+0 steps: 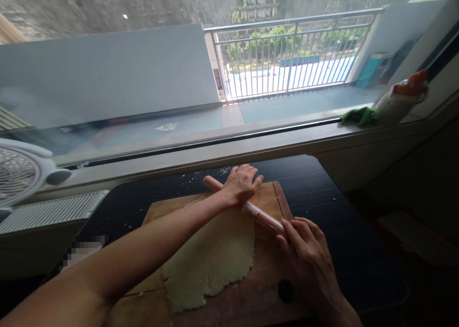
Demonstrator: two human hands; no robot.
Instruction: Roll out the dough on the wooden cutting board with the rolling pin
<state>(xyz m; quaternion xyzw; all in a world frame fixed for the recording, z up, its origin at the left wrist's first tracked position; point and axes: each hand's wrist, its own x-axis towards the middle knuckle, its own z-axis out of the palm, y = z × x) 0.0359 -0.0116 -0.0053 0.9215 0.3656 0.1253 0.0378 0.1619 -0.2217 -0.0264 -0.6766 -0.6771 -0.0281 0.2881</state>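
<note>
A pale rolling pin (263, 217) lies slantwise over the far part of a flattened sheet of dough (211, 255). The dough has ragged near edges and rests on a wooden cutting board (294, 303). My left hand (242, 183) lies palm down across the pin, its fingers stretched out beyond it. At the pin's near right end, my right hand (308, 245) has its fingers and thumb closed about the tip. My left forearm hides part of the dough and board.
Under the board is a black table (322, 193) with white specks. A white fan (21, 174) stands at left. Beyond the table runs a window sill (179, 157), with a green cloth (358, 116) and a whitish container (392, 104) at its right.
</note>
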